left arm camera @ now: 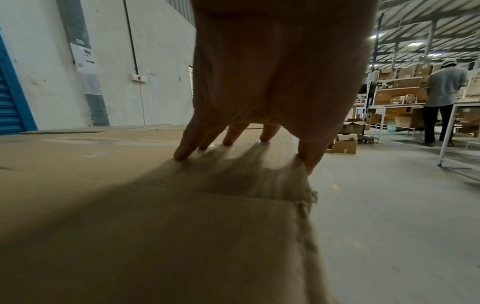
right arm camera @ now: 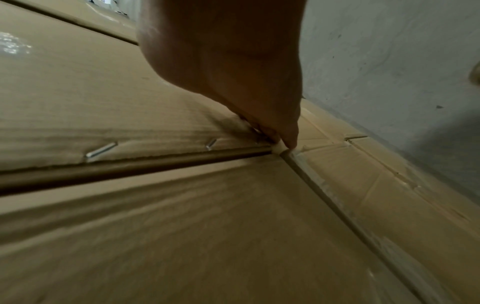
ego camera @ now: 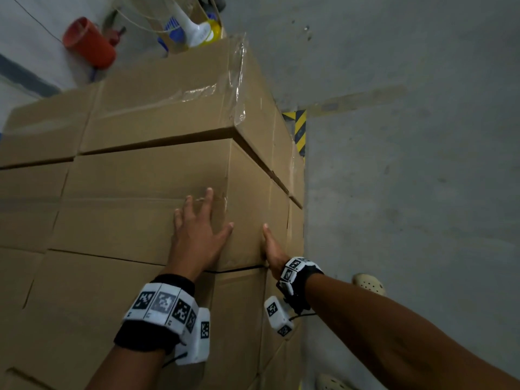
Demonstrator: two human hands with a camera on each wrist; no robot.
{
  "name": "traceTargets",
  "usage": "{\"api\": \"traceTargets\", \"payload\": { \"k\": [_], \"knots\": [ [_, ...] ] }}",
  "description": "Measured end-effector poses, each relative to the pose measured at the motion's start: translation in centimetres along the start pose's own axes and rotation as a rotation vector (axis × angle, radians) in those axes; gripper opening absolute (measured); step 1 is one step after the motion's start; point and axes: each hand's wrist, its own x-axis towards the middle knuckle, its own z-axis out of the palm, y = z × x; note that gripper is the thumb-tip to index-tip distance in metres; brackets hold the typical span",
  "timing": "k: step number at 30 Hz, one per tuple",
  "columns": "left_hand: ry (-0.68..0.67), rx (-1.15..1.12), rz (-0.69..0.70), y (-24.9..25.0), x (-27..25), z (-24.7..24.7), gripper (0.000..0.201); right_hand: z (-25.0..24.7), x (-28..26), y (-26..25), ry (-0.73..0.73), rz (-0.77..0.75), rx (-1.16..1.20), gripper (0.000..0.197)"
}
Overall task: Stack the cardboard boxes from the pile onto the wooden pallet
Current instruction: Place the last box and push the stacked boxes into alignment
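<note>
Head view: the left hand (ego camera: 197, 237) lies flat, fingers (ego camera: 208, 199) spread and straight, on the top face of the corner cardboard box (ego camera: 146, 204) in the stack of boxes (ego camera: 84, 291); the right hand (ego camera: 272, 249) presses the side face of the same box near its lower edge, its fingers hidden behind the box, so their state cannot be told. Beyond that box sits a taped box (ego camera: 168, 102), then an orange bucket (ego camera: 88, 42); to the right of the box lies the grey floor (ego camera: 408, 178) with hazard tape (ego camera: 299, 130). Left wrist view: fingertips (left arm camera: 182, 155) apart, touching the box top (left arm camera: 155, 226); shelving (left arm camera: 400, 92) and a standing person (left arm camera: 441, 98) lie far beyond it. Right wrist view: the right hand (right arm camera: 233, 72) meets the box's bottom seam (right arm camera: 130, 166).
</note>
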Motion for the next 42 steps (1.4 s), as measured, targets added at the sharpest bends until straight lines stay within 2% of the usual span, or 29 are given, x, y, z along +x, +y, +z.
{"api": "traceTargets", "payload": {
  "k": [5,11,16,20,27,31,36,39,42],
  "knots": [
    [-0.013,0.062,0.005,0.5,0.4,-0.5,0.089,-1.1,-0.3,-1.2,0.012,0.041,-0.038,0.068],
    [0.006,0.067,-0.030,2.8,2.4,-3.3,0.072,-2.2,-0.4,-5.1,0.079,0.040,-0.106,0.077],
    [0.017,0.065,0.041,6.2,4.4,-5.5,0.066,-3.9,-1.5,-10.1,0.138,-0.004,-0.095,0.079],
    [0.082,0.057,0.107,8.5,6.3,-7.3,0.070,-4.7,-1.1,-14.0,0.183,-0.052,-0.072,0.084],
    [0.183,-0.033,0.158,9.4,11.8,-8.5,0.066,-2.1,-0.6,-20.9,0.152,-0.189,-0.100,0.070],
    [0.219,-0.029,0.176,9.9,16.1,-8.9,0.064,-0.4,-0.4,-23.7,0.130,-0.211,-0.099,0.060],
    [0.088,-0.009,0.127,10.3,20.9,-9.4,0.085,0.8,2.2,-25.7,0.130,-0.200,-0.043,0.054],
    [-0.039,0.047,0.106,10.0,22.2,-8.6,0.086,1.1,6.5,-25.0,0.200,-0.190,-0.018,0.055],
    [-0.051,0.106,0.127,9.7,22.3,-8.1,0.087,0.7,10.4,-23.2,0.207,-0.193,0.033,0.056]
  ]
}}
